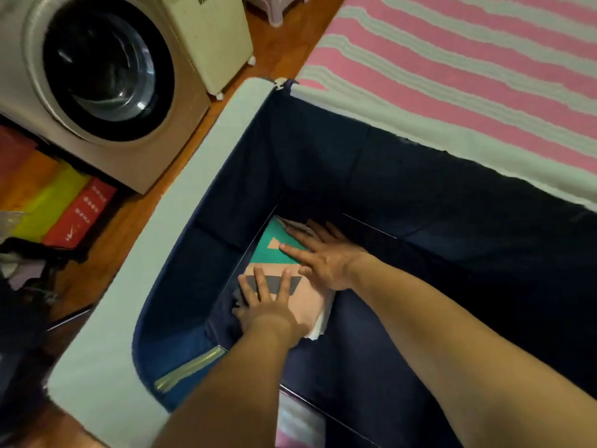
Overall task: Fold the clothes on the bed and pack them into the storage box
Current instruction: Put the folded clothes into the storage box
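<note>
Two hands are pressed flat on a folded garment at the bottom of the storage box.

Fingers spread, the left hand (268, 305) and right hand (323, 257) flatten the folded teal-and-pink garment (284, 276) into the corner of the navy fabric storage box (420, 195); packing seems under way, and another piece must likely be fetched from the pink-striped bed (468, 69) alongside. A washing machine (106, 76) stands on the wooden floor (284, 50).

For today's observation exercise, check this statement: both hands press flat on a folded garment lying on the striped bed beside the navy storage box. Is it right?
Not quite. The head view shows the folded garment lying inside the navy storage box, on its bottom, not on the striped bed. The left hand and right hand do press flat on it.
</note>
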`<state>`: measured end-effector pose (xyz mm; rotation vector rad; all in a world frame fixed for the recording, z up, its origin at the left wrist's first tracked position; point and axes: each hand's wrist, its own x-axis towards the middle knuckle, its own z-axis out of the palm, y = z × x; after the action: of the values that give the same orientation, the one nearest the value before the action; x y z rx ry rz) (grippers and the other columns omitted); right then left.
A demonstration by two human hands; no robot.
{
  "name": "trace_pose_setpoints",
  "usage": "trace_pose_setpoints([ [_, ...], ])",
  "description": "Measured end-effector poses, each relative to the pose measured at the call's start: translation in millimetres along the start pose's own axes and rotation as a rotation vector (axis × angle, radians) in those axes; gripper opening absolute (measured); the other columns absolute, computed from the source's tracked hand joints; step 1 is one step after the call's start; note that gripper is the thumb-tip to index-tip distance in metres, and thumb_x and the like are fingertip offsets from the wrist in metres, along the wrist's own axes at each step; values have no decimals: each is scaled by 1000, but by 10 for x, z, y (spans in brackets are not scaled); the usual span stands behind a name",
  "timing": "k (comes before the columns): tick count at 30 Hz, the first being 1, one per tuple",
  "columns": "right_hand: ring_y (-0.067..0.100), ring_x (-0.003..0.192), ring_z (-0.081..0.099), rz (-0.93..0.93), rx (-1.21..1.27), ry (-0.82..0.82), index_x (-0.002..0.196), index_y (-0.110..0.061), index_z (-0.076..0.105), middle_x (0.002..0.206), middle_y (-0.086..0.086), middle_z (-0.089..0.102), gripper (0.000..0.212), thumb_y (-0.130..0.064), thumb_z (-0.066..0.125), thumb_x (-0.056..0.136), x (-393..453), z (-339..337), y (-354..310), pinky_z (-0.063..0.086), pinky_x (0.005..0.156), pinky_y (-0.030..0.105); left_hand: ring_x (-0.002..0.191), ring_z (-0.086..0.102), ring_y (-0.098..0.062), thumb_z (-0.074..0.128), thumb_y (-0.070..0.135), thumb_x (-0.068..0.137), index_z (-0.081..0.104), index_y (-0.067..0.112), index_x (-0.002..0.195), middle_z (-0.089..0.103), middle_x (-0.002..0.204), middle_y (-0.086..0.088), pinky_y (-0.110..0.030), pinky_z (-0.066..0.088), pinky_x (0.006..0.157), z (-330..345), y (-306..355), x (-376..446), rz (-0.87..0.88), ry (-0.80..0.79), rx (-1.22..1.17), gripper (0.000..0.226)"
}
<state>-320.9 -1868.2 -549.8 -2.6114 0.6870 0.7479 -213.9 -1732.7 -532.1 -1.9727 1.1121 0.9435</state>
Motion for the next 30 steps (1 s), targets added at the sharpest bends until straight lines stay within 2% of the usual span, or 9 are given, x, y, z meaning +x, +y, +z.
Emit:
trace_pose_setpoints([
  [3, 38, 152, -9, 31, -162, -93, 159, -40, 6, 168, 0, -9, 61, -48, 33, 104, -361, -492, -303, 0, 120, 62, 150, 10, -51, 67, 57, 82, -1, 41, 158, -3, 166, -25, -60, 26, 115, -274, 133, -196, 51, -146, -26, 103],
  [6, 38, 145, 25, 78, -96, 68, 151, -29, 37, 157, 9, 33, 48, -39, 37, 104, -1072, -1041, -462, 22, 118, 53, 116, 64, -35, 60, 25, 94, 51, 12, 143, 63, 132, -15, -40, 53, 91, -506, 332, -755, 243, 3, -292, 51],
  [10, 29, 115, 53, 90, 351, 744, 143, -18, 51, 131, 7, 58, 43, -21, 49, 99, -2682, -1447, -77, 44, 97, 40, 93, 67, -35, 54, 13, 96, 68, 15, 100, 71, 94, -10, -41, 50, 73, -859, 859, -2203, 396, 569, -841, 14],
  [14, 11, 100, 63, 426, 855, 1378, 126, -17, 62, 111, 0, 67, 32, -8, 51, 97, -4450, -956, 456, 50, 87, 28, 73, 66, -9, 56, 4, 95, 69, 25, 95, 70, 83, 4, -28, 54, 69, -685, 1681, -3742, 789, 515, -1352, 25],
  [17, 0, 91, 59, 804, 1110, 1270, 127, -28, 59, 111, -5, 65, 32, -13, 54, 99, -5313, 91, 898, 48, 78, 25, 89, 65, 3, 57, 11, 98, 65, 35, 108, 68, 104, 16, -20, 51, 77, -170, 2659, -4242, 972, 303, -1147, 27],
  [20, 7, 92, 59, 947, 1147, 1078, 133, -31, 55, 119, 0, 62, 39, -15, 57, 98, -5630, 1085, 1094, 52, 89, 38, 117, 47, 12, 56, 25, 102, 45, 37, 144, 44, 132, 27, -23, 41, 101, 382, 3294, -4036, 909, 241, -935, 45],
  [24, 22, 123, 53, 851, 1184, 811, 147, -38, 37, 139, 1, 43, 55, -21, 58, 99, -5673, 2059, 1188, 44, 107, 39, 151, 21, -26, 53, 41, 102, 21, 32, 160, 15, 166, -5, -46, 28, 120, 1006, 3648, -3276, 554, 280, -850, 67],
  [27, 24, 151, 19, 757, 1202, 640, 156, -46, 14, 165, -2, 7, 70, -40, 56, 99, -5253, 2511, 1327, 24, 119, 39, 152, 18, -35, 44, 52, 103, 7, 41, 160, 4, 168, -12, -48, 29, 118, 1141, 3664, -2506, 358, 380, -711, 70],
  [30, 24, 155, 4, 744, 1226, 599, 147, -64, -10, 164, -11, -20, 80, -62, 51, 94, -4679, 2766, 1441, 22, 122, 47, 151, 22, -38, 41, 55, 102, -2, 46, 158, 10, 167, -19, -46, 26, 119, 1171, 3679, -1765, 347, 429, -555, 71],
])
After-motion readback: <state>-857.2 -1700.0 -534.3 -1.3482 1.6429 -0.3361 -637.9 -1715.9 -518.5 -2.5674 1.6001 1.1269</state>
